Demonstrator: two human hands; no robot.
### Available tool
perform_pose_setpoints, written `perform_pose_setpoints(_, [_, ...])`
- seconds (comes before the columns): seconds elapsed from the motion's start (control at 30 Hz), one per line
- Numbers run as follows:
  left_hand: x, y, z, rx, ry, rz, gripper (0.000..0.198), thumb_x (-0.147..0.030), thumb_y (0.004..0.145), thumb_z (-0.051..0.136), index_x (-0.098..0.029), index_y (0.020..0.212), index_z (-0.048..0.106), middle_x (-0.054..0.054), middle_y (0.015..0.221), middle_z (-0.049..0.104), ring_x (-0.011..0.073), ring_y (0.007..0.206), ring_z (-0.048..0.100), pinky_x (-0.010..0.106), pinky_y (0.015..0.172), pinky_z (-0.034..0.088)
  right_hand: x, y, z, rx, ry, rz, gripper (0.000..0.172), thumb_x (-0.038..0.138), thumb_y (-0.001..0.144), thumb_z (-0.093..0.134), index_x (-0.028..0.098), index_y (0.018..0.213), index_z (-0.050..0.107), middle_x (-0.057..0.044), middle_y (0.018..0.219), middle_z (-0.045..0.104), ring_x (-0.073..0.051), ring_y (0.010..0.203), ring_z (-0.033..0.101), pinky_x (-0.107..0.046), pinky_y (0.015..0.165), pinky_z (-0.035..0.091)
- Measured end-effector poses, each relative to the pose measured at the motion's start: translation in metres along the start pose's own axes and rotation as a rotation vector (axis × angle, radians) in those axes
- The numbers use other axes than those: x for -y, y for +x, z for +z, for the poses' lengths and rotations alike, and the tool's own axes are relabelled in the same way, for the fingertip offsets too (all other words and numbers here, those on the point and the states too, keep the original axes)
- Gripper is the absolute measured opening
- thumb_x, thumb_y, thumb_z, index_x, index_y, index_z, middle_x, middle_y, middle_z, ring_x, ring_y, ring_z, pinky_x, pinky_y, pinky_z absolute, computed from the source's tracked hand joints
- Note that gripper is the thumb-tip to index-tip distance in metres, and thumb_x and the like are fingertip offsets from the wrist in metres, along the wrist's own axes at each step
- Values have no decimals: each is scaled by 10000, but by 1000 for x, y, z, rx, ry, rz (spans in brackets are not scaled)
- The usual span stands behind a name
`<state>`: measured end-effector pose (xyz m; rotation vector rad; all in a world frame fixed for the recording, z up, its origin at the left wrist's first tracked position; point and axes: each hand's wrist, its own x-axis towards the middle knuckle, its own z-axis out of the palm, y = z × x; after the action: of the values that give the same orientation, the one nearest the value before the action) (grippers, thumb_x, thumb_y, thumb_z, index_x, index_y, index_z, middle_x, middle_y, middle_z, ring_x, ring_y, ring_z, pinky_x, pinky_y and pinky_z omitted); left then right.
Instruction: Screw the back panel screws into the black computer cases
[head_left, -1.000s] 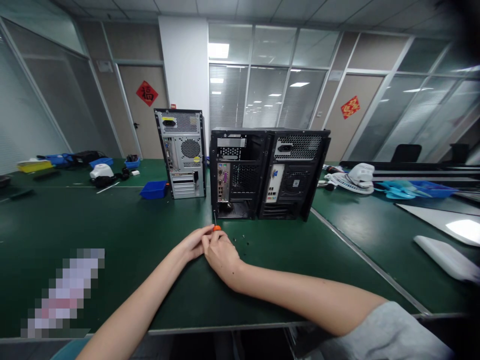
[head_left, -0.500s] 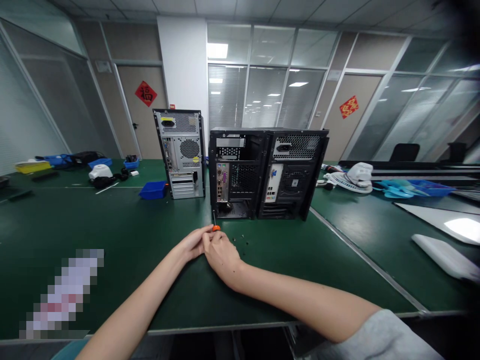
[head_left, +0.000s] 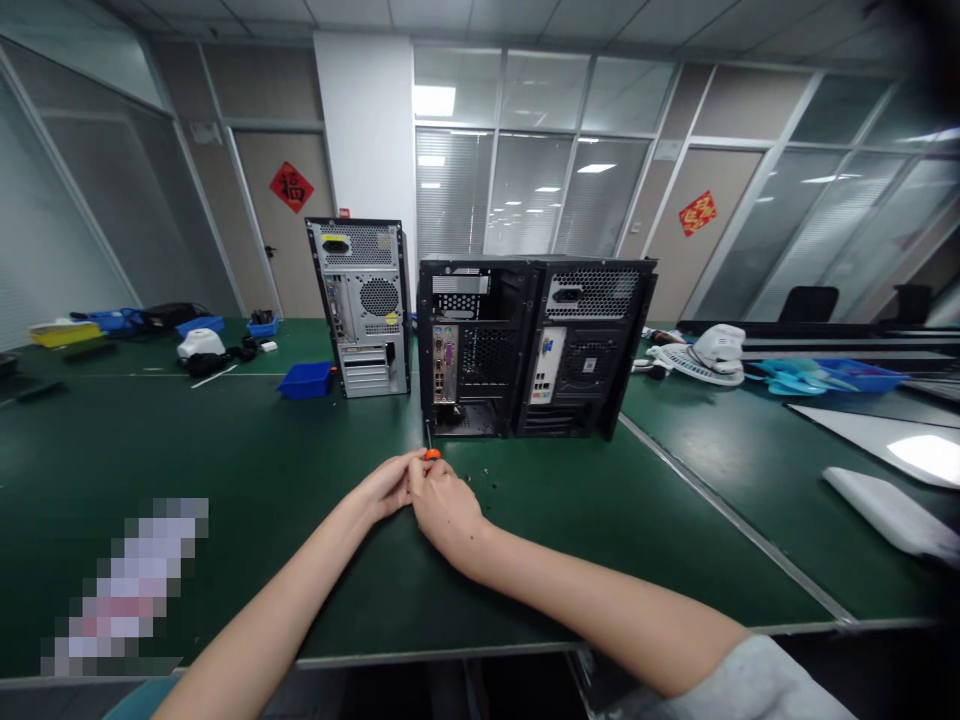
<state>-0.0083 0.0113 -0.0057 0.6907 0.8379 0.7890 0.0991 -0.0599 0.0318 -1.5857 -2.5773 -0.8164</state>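
Note:
A screwdriver point(head_left: 433, 455) with an orange handle points away from me, its thin shaft meeting the lower left corner of a black computer case point(head_left: 424, 345). My right hand point(head_left: 448, 508) is closed around the handle, which is mostly hidden in it. Close against it on the left, my left hand point(head_left: 391, 486) pinches at the front of the handle, fingers partly covered. Several small dark screws point(head_left: 480, 478) lie on the green table just beyond my right hand. The case shows its back, with ports and an opening at the top.
A second black case point(head_left: 581, 370) stands against the first one's right side. Behind to the left is a silver-backed case point(head_left: 367, 300), beside a blue tray point(head_left: 306, 381). White panels point(head_left: 892, 512) lie at the right. A blurred-out patch point(head_left: 131, 590) covers the table's near left.
My right hand has rolled slightly to the right around the screwdriver handle, and its forearm has shifted a little. My left hand and the cases stay in place.

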Motion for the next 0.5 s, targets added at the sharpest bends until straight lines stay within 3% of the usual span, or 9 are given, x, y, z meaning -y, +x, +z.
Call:
perform_pose_setpoints(0.27, [1, 1, -2, -57, 47, 30, 122, -214, 780, 574, -148, 864, 632, 25, 759, 677, 124, 664, 634, 236, 666, 501, -1, -1, -3, 47, 178, 107, 418, 81, 801, 373, -9, 1209, 387, -193, 861, 616, -206, 783, 629, -255, 588, 514])
perform_pose_setpoints(0.5, [4, 7, -9, -50, 80, 57, 154, -229, 764, 584, -148, 877, 648, 33, 745, 675, 122, 672, 632, 219, 683, 496, 2, -1, -5, 62, 332, 215, 372, 86, 757, 431, 63, 1128, 415, -175, 888, 600, -196, 767, 639, -255, 585, 521])
